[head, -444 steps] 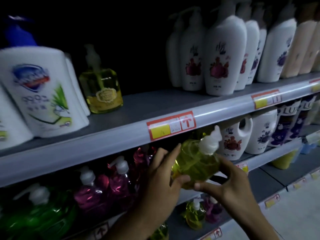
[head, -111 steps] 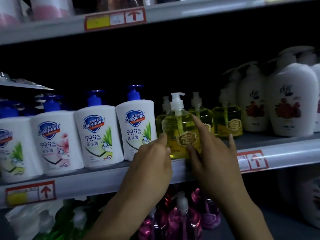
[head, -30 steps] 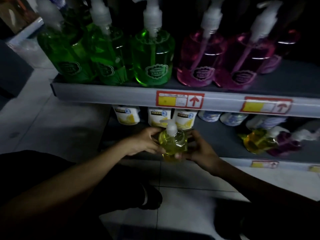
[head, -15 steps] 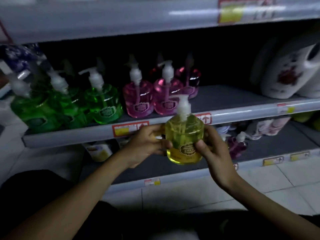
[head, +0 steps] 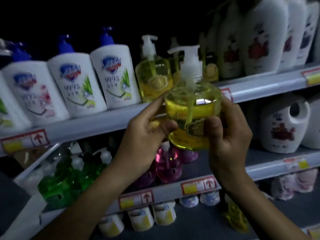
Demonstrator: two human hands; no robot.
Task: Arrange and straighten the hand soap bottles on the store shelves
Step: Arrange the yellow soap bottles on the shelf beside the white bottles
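Held item: one yellow hand soap bottle (head: 192, 116), clear, with a white pump. It hangs in the air in front of the upper shelf (head: 97, 122) and touches no shelf. Its base is below the shelf's front edge. The long axis is near upright. The spout points left. The gold label faces the camera, low and right of centre.

Hands: both grip the bottle.
- Left hand (head: 147, 135): thumb on the front face, fingers up the left wall.
- Right hand (head: 228, 137): thumb on the front beside the label, fingers curled round the right wall.

Upper shelf, left to right:
- Safeguard bottles (head: 76, 84): white with blue pumps, three whole plus one cut by the frame edge. They stand upright in a row at the front edge.
- Shelf yellow bottle (head: 154, 78): upright, just beside the last Safeguard, spout toward the right. At least one more yellow bottle stands behind the held one; the total cannot be told.
- White flower-print bottles (head: 263, 40): at least three, blurred.

Middle shelf (head: 164, 195):
- Green bottles (head: 57, 181) and pink bottles (head: 168, 163) are crowded and too blurred to count.
- One white jug (head: 284, 123) stands at the right.
- Bare board shows between the pink bottles and the jug, partly behind the right wrist.

Bottom shelf: three small white-and-yellow tubs (head: 140, 220) in a row.
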